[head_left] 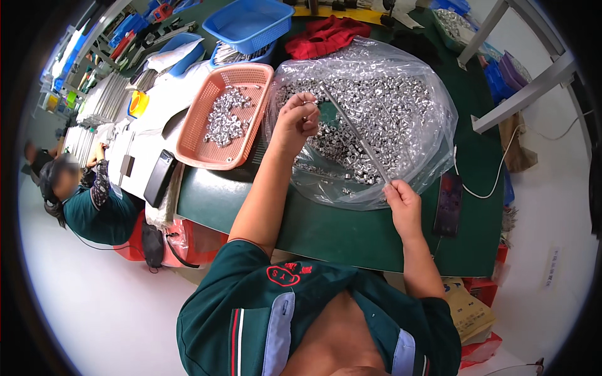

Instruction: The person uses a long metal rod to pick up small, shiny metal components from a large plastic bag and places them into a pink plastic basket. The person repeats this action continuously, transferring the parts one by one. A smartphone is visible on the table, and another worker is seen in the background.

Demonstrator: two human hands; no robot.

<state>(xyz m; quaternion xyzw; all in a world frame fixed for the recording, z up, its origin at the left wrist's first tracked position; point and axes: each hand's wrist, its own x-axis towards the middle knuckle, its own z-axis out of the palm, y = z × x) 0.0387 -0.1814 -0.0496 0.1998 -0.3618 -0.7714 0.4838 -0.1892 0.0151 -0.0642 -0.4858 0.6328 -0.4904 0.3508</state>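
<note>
My right hand (pixel 404 205) grips the lower end of a thin grey metal rod (pixel 356 134), which slants up and leftward over an opened clear plastic bag (pixel 439 147). Spread through the bag are a great many small silvery metal sleeves (pixel 401 100). My left hand (pixel 296 123) is raised above the bag's left side, fingers curled and pinched together near the rod's upper end; whether a small part sits between them is hidden. Just left of that forearm, an orange plastic basket (pixel 183 145) holds more small metal pieces (pixel 227 118).
Blue baskets (pixel 251 26) and a red cloth (pixel 329 36) lie beyond the bag. One black phone (pixel 160 178) rests at the left, another phone (pixel 448 203) at the right beside a white cable (pixel 496 182). A metal frame leg (pixel 523 94) stands right. A co-worker (pixel 94 200) sits left.
</note>
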